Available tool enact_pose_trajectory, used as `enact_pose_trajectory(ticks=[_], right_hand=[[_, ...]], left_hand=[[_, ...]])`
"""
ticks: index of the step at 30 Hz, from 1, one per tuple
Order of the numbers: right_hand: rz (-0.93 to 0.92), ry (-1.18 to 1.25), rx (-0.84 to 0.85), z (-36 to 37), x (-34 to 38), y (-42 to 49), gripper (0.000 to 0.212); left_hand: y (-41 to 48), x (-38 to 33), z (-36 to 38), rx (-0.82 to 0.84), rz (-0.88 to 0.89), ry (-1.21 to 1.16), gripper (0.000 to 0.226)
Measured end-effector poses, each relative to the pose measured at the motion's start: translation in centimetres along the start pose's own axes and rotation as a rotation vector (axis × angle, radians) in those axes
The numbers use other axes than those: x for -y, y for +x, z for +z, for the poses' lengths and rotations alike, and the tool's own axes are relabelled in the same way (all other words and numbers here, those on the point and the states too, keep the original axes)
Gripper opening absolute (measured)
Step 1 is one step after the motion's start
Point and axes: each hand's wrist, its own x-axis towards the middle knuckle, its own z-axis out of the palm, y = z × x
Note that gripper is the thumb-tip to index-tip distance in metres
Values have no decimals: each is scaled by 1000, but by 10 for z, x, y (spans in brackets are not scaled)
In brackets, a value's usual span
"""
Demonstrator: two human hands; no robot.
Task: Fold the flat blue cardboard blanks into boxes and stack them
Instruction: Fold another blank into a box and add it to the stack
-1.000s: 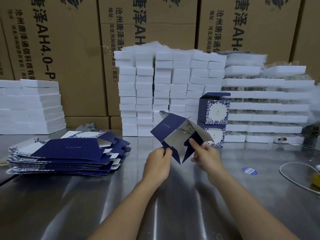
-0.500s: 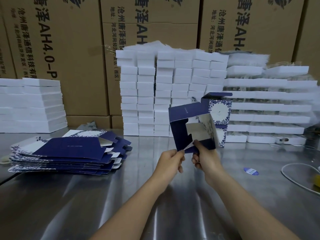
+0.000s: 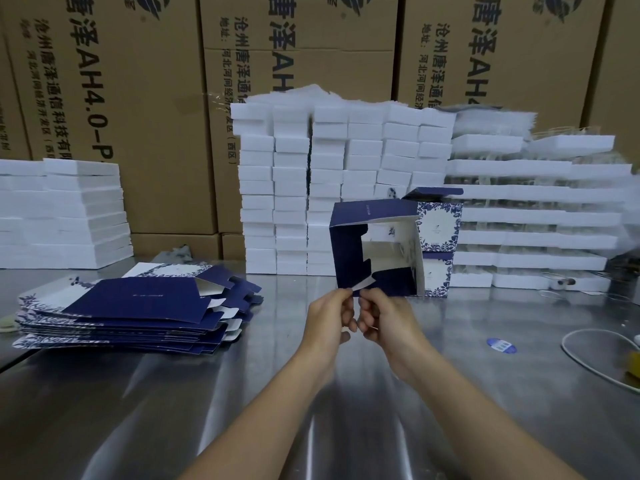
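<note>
I hold a half-formed blue box upright above the steel table, its open end facing me and its white inside showing. My left hand and my right hand both pinch the flaps at its lower edge, fingers curled. A pile of flat blue blanks lies to the left. Behind the held box, two finished blue-and-white boxes stand stacked, the top one with its lid flap up.
White foam blocks are stacked at the back middle, at the left and at the right. Brown cartons form a wall behind. A white cable and a blue sticker lie on the right.
The blank has been opened from a tilted, flattened shape into an upright square tube. Both hands moved together to its lower edge.
</note>
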Motion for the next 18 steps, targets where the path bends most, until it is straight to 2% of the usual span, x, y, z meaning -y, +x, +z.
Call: enact_pose_trajectory(ticks=[3,6,13,18], right_hand=[[16,9,40,2,0,-2,39],[26,-43,64,2,1,-5,40],[36,48,-63,1,5,0,32],[51,36,24,-1,3,-2,34]], left_hand=[[-3,-2,1,42,-38,-26,33],[-2,-5,0,-11,-32,-64,38],[0,-6,-2,-76,-39,-58,34],[-1,-6,-1,-16,-84,-107,42]])
